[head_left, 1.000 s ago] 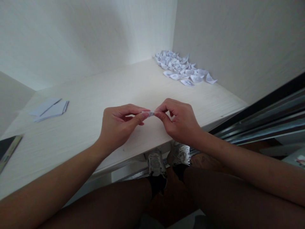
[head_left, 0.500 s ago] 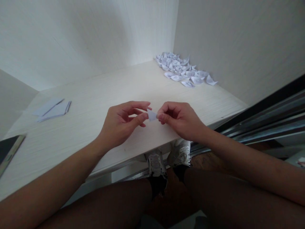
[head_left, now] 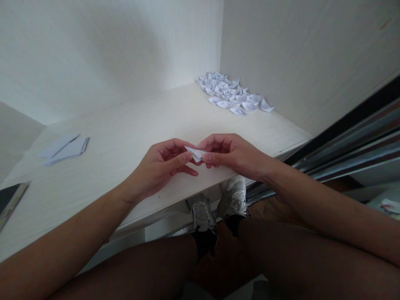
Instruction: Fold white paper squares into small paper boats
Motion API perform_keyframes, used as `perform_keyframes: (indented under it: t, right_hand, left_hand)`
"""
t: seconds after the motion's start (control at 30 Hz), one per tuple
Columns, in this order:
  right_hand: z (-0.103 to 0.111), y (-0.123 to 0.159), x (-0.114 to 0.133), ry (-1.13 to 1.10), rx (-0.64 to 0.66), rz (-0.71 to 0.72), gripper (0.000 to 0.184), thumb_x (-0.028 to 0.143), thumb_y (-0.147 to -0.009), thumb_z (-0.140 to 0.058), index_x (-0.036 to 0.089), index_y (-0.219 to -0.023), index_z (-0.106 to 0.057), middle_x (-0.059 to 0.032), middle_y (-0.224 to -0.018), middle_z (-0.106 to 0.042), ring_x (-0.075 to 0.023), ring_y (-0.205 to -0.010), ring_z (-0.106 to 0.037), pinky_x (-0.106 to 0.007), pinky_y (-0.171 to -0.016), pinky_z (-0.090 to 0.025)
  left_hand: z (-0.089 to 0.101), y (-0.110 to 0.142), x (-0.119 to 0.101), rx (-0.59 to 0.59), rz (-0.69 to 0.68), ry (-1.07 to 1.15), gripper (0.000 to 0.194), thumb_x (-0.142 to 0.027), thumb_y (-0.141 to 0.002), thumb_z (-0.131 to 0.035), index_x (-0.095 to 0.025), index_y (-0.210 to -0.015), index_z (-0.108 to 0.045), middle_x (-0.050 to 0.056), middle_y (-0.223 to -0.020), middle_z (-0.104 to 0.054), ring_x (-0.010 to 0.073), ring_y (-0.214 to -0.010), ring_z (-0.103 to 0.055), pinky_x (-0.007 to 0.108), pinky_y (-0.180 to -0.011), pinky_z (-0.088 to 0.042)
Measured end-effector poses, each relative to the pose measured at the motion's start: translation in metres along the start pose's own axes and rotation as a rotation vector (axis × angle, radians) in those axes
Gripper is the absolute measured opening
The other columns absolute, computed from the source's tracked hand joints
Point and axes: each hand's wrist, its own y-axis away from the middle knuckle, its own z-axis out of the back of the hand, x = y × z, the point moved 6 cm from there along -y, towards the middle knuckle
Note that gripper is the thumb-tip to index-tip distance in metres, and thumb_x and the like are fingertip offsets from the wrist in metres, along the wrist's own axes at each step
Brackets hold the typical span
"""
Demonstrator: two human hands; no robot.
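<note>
White surface (head_left: 125, 133), folded paper (head_left: 196, 154) crosswise, pointing leftward

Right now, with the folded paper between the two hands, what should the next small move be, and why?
Perhaps ease the folded paper open with a light outward pull: the left hand and the right hand pinch its opposite ends, and the pile of paper pieces shows opened, boat-like shapes.

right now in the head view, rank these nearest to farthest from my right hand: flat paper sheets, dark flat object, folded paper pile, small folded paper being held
1. Small folded paper: between the fingertips of your right hand.
2. Folded paper pile: beyond it, in the back right corner.
3. Flat paper sheets: on the left.
4. Dark flat object: at the left picture edge.
</note>
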Motion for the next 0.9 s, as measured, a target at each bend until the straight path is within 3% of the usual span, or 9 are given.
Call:
perform_keyframes:
  t: [0.3, 0.53, 0.7, 0.9]
  right_hand:
    - [-0.001, -0.003, -0.003, -0.073, -0.100, 0.022, 0.026, 0.041, -0.078, -0.089, 0.020, -0.090, -0.080, 0.0016, -0.078, -0.074, -0.0096, -0.068, -0.059, -0.025, -0.066, -0.045]
    - [-0.006, -0.010, -0.011, -0.180, -0.236, 0.019, 0.022, 0.039, -0.077, -0.090, 0.022, -0.089, -0.082, 0.0004, -0.084, -0.076, -0.0111, -0.076, -0.065, -0.025, -0.067, -0.047]
    - [-0.007, -0.011, -0.009, -0.205, -0.229, 0.059, 0.020, 0.030, -0.075, -0.091, 0.024, -0.093, -0.083, 0.0003, -0.089, -0.078, -0.0111, -0.081, -0.066, -0.025, -0.071, -0.048]
    - [-0.009, -0.009, -0.009, -0.310, -0.220, -0.013, 0.020, 0.034, -0.076, -0.091, 0.023, -0.091, -0.084, -0.0019, -0.094, -0.078, -0.0129, -0.089, -0.069, -0.026, -0.077, -0.049]
  left_hand:
    - [0.002, 0.001, 0.004, -0.107, 0.084, 0.225, 0.007, -0.020, -0.086, -0.083, -0.013, -0.089, -0.080, 0.007, -0.092, -0.079, 0.0164, -0.084, -0.075, 0.025, -0.072, -0.065]
    - [0.009, -0.001, 0.001, -0.250, 0.060, 0.293, 0.007, -0.009, -0.082, -0.080, -0.014, -0.086, -0.078, 0.004, -0.084, -0.078, 0.0133, -0.076, -0.072, 0.023, -0.069, -0.063]
    - [0.011, 0.000, -0.001, -0.288, 0.067, 0.279, 0.008, -0.012, -0.082, -0.080, -0.016, -0.088, -0.076, 0.004, -0.088, -0.077, 0.0139, -0.077, -0.072, 0.020, -0.063, -0.060]
    - [0.011, 0.000, -0.001, -0.279, 0.086, 0.248, 0.009, -0.013, -0.081, -0.079, -0.017, -0.088, -0.075, 0.004, -0.086, -0.076, 0.0151, -0.075, -0.072, 0.022, -0.058, -0.060]
